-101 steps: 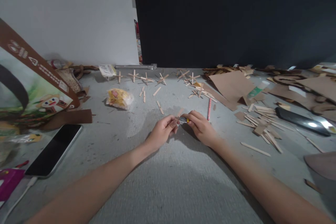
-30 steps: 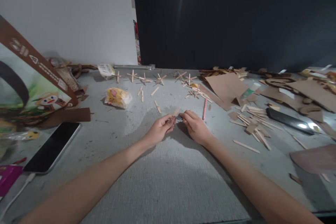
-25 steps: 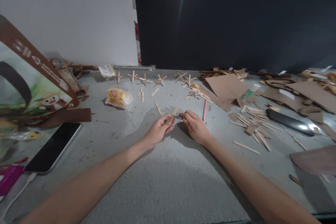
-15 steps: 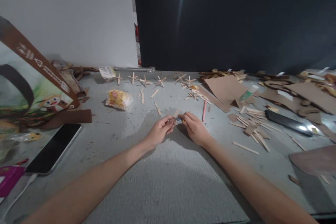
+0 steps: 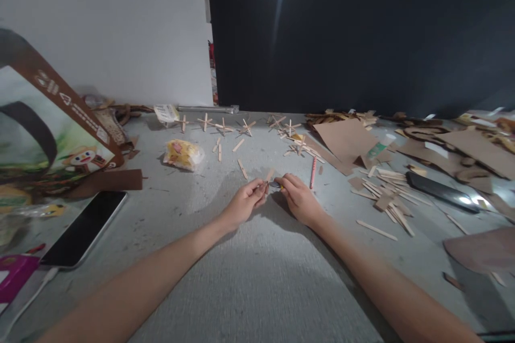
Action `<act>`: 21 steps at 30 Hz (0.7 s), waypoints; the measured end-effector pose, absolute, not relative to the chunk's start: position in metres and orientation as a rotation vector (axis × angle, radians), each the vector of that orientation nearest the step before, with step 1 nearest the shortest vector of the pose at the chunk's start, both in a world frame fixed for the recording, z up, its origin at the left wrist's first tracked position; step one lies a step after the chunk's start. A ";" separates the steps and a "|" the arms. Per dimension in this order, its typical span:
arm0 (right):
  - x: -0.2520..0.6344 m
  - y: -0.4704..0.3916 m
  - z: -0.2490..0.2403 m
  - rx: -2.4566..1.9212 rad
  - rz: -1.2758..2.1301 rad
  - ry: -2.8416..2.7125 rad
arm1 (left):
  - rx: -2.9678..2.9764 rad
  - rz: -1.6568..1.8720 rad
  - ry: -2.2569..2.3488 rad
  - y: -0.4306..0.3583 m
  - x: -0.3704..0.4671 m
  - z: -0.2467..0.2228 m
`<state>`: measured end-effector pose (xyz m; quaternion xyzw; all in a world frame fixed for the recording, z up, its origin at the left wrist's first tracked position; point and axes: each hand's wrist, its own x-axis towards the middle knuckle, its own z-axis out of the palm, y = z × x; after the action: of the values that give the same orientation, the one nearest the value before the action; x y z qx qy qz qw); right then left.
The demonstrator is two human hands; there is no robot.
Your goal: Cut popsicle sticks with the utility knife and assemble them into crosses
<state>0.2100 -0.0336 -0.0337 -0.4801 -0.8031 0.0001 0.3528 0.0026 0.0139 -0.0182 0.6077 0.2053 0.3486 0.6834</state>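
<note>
My left hand (image 5: 246, 202) is closed in a pinch around a short wooden craft stick (image 5: 270, 174), its end standing up past the fingertips. Beside it, my right hand (image 5: 300, 198) is wrapped round a small tool (image 5: 276, 184) with a bit of yellow and a grey, blade-like tip. That tip points left at the stick; whether they touch I cannot tell. Just beyond the hands lie a loose stick piece (image 5: 242, 169) and, to the right, a pink patterned pencil-like rod (image 5: 313, 172).
Crossed stick shapes (image 5: 246, 127) line the back of the table. A yellow packet (image 5: 184, 155) and a phone (image 5: 84, 229) lie left, near a printed bag (image 5: 60, 118). On the right are piled sticks (image 5: 396, 209), cardboard (image 5: 341, 139), a glue tube (image 5: 380, 147) and a lit black lamp (image 5: 440, 191).
Both hands stay almost in place. The tool's tip has drawn slightly away from the left fingers, and the stick shows a little more clearly. The whole view has shifted slightly.
</note>
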 end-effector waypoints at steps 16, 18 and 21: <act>0.209 -0.033 -0.037 -1.208 -0.050 -2.083 | 1.379 0.765 0.448 0.014 0.001 -0.022; 0.209 -0.034 -0.036 -1.206 -0.052 -2.093 | 1.392 0.754 0.434 0.015 0.003 -0.024; 0.209 -0.034 -0.036 -1.218 -0.053 -2.092 | 1.384 0.755 0.450 0.015 0.003 -0.024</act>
<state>0.2090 -0.0341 -0.0360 -0.4706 -0.8087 -0.0203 0.3523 0.0026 0.0150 -0.0244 0.6169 0.2008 0.3368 0.6824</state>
